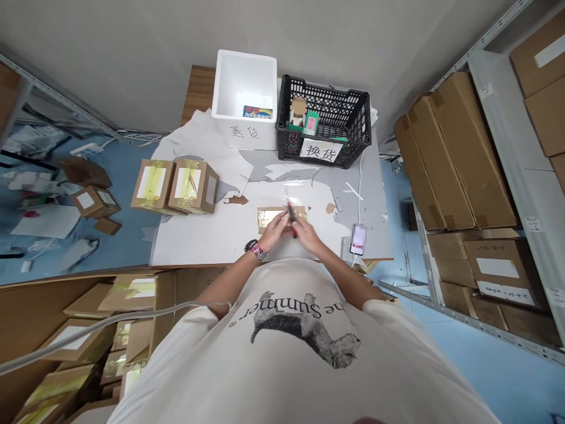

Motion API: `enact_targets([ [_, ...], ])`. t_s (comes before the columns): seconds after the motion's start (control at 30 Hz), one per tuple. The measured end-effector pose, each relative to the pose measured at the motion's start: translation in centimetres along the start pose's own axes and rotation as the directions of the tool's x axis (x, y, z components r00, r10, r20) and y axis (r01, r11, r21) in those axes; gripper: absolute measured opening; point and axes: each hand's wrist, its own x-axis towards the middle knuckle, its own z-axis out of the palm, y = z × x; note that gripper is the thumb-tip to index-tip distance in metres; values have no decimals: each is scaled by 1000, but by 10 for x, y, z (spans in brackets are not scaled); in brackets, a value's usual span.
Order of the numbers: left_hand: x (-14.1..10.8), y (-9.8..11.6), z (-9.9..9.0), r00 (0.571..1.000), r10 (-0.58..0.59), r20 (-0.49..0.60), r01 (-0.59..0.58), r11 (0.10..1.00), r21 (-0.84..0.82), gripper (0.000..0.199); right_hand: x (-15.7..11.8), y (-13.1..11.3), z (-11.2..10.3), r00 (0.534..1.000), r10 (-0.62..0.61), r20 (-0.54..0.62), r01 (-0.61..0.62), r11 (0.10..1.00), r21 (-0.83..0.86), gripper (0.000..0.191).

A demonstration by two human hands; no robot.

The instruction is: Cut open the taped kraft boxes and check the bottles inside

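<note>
The right hand [308, 234] appears to grasp a slim red-and-black handheld tool [291, 212], while the left hand [272, 232] meets it at the fingertips; motion blur hides how far the left fingers are closed and whether they share the grip. Both hands hang over a small, flat, brown cardboard parcel [268, 217], which lies on the desk [185, 240] close to the near edge, straight in front of the wearer.

Good handling here, I judge, calls for the tool's tip to point away from the left fingers, with that hand flat on one end of the parcel so it cannot slide, and for light, shallow strokes if the tip is sharp.

The parcel looks long and low, its long side running left to right. Shiny yellowish tape crosses both ends, and a pale patch, perhaps a label, shows at the left; the fingers cover part of the middle.

Farther out, torn white paper covers much of the desk. Two brown cardboard cartons with yellow tape [173, 185] stand at left, a white foam box [251, 134] and a black plastic lattice crate [289, 145] behind, and a lit smartphone [358, 240] at right.
</note>
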Motion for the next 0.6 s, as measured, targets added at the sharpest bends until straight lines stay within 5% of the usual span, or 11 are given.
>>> enact_targets([
  [0.1, -15, -8, -33, 981, -146, -131, 132, 985, -109, 58, 4, -34, 29, 993, -121, 12, 121, 993, -9, 56],
  [0.23, -40, -24, -95, 934, -223, -278, 196, 973, -119, 60, 24, -47, 46, 997, -76, -16, 70, 968, -242, 55],
  [0.4, -67, -42, -154, 954, -219, -203, 206, 975, -83, 75, 56, -51, 71, 1000, 3, 24, 8, 906, -424, 70],
  [0.6, -73, -55, -177, 980, -170, -105, 165, 985, -50, 78, 69, -56, 83, 998, 61, -1, -53, 855, -515, 54],
])
